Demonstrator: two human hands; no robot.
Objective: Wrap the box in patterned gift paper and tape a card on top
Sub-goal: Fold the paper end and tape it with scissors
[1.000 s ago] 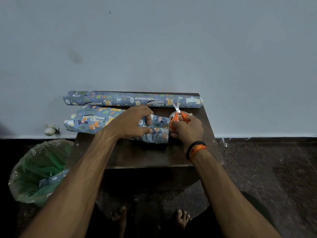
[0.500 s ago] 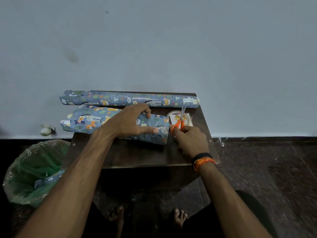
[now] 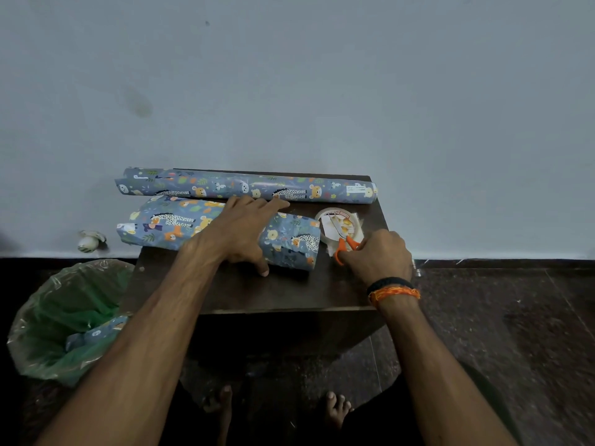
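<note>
The box (image 3: 167, 226), wrapped in blue animal-print paper, lies across the small dark table (image 3: 283, 291), its left end past the table edge. My left hand (image 3: 244, 230) rests flat on top of it, fingers spread, thumb down the front side. Just right of the box, my right hand (image 3: 376, 255) grips the orange-handled scissors (image 3: 344, 244), lowered to the table with the blades over a tape roll (image 3: 335, 220) and a white card (image 3: 346, 235). The box's right end shows loose folded paper.
A roll of the same gift paper (image 3: 244, 186) lies along the table's back edge by the wall. A green-lined bin (image 3: 64, 320) with paper scraps stands on the floor at the left. My bare feet (image 3: 335, 410) are under the table. A small white object (image 3: 88, 241) sits by the wall.
My right hand has lowered the scissors from the box's right end down to the table by the tape roll. My left hand flattened from gripping the paper end to resting on top of the box.
</note>
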